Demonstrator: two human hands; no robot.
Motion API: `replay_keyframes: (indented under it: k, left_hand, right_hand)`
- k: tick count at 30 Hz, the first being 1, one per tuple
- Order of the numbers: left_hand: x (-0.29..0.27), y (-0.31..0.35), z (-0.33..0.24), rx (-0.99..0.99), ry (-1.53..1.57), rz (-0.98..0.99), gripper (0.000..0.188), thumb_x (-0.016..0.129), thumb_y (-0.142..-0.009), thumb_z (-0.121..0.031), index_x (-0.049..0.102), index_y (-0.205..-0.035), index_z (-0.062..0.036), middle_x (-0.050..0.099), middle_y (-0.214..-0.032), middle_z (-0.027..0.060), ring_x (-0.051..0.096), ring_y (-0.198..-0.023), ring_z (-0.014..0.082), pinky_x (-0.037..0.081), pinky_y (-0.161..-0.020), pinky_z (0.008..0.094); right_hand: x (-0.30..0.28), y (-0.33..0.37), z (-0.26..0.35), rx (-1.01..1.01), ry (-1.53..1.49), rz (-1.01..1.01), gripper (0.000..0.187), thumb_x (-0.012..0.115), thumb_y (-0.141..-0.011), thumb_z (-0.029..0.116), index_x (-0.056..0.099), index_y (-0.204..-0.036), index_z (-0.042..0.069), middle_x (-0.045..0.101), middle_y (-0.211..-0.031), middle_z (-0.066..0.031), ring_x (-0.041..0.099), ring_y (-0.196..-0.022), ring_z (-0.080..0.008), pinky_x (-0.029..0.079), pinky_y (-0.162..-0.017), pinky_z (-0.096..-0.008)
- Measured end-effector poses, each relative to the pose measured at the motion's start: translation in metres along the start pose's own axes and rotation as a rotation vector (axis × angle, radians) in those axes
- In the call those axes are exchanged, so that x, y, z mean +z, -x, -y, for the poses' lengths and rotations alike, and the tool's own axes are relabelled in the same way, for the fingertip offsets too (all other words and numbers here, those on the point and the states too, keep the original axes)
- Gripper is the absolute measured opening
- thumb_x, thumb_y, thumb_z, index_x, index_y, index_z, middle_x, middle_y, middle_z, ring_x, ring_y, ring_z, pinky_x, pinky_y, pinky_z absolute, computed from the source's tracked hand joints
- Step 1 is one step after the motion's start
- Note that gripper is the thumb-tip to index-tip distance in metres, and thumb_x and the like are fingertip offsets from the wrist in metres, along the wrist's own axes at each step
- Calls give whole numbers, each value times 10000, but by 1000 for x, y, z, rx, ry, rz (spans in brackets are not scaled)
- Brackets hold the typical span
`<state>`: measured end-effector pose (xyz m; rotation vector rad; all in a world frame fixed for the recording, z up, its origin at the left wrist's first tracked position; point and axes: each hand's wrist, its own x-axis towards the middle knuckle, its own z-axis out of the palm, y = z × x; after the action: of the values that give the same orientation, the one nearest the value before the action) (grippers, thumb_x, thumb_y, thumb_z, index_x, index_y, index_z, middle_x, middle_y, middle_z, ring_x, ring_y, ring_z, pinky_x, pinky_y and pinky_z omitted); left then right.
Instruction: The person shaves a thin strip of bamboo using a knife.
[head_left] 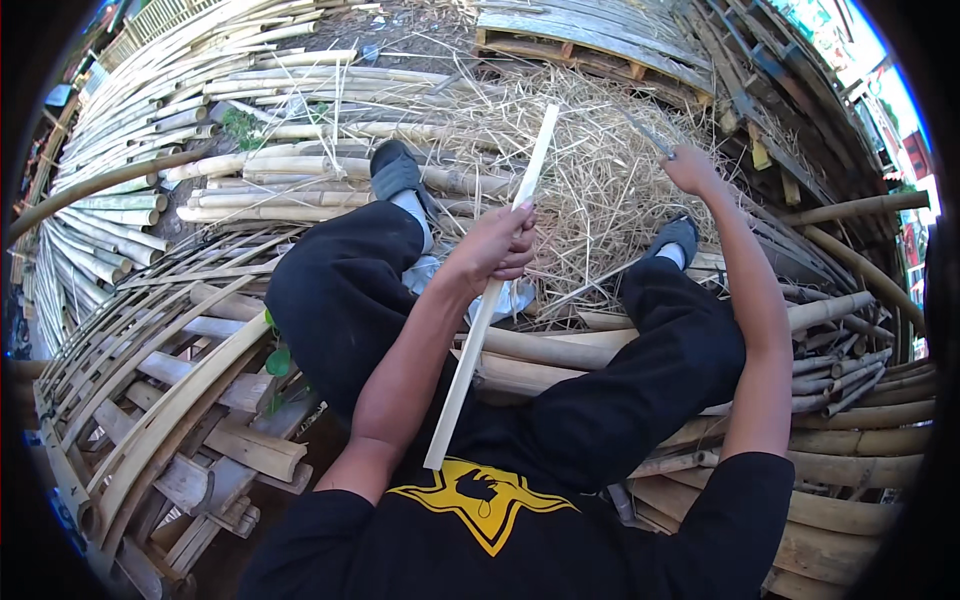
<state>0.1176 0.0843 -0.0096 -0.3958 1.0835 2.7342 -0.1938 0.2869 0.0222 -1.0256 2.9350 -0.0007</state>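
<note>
A long, pale bamboo strip (468,360) slants from in front of my shirt up over the ground. My left hand (494,243) is closed around it near its middle. My right hand (690,170), on an outstretched arm, grips a knife whose thin grey blade (648,132) points up and to the left. The handle is hidden in my fist. The blade is apart from the strip, above a heap of shavings (590,190) between and beyond my feet.
Cut bamboo poles (270,190) lie in piles ahead and left. A slatted bamboo frame (190,370) stands by my left leg. Wooden pallets (590,40) are at the back, with more stacked at the right. Bamboo pieces (850,440) lie beside my right arm.
</note>
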Motion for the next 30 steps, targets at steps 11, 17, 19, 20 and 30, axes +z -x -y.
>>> replay_keyframes:
  k: [11,17,19,20,30]
  left_hand:
    - [3,-11,11,-3,-81,-61,233,449,-956,-210,494,-1074,-13,488,-693,4,283,-372,20,228,-319,173]
    - [17,-6,6,22,-129,4,268,435,-937,-112,528,-1155,13,500,-735,16,294,-375,18,227,-321,173]
    - [17,-4,4,72,-84,5,286,426,-920,-74,524,-1169,25,494,-739,32,306,-392,31,240,-325,178]
    - [12,-5,3,98,-62,58,300,402,-929,-75,522,-1185,24,499,-745,34,314,-395,25,244,-328,174]
    - [32,3,5,125,-248,119,454,472,-941,-379,498,-1177,8,608,-781,63,655,-673,180,544,-642,303]
  right_hand:
    - [-50,49,143,-236,-135,178,610,477,-888,535,650,-644,4,565,-513,-114,582,-509,-246,469,-549,-381]
    - [-24,61,171,-176,-402,150,603,502,-882,541,647,-747,-28,597,-589,-111,582,-527,-222,454,-527,-359]
    - [-24,59,182,-83,-563,149,581,532,-869,524,652,-749,-33,615,-626,-145,611,-565,-254,477,-549,-375]
    - [-25,58,187,-6,-724,149,561,562,-856,506,656,-751,-37,634,-664,-178,641,-603,-285,501,-571,-392]
    - [-53,42,166,27,-1255,113,350,610,-897,336,462,-691,95,379,-492,69,313,-365,-28,233,-347,-226]
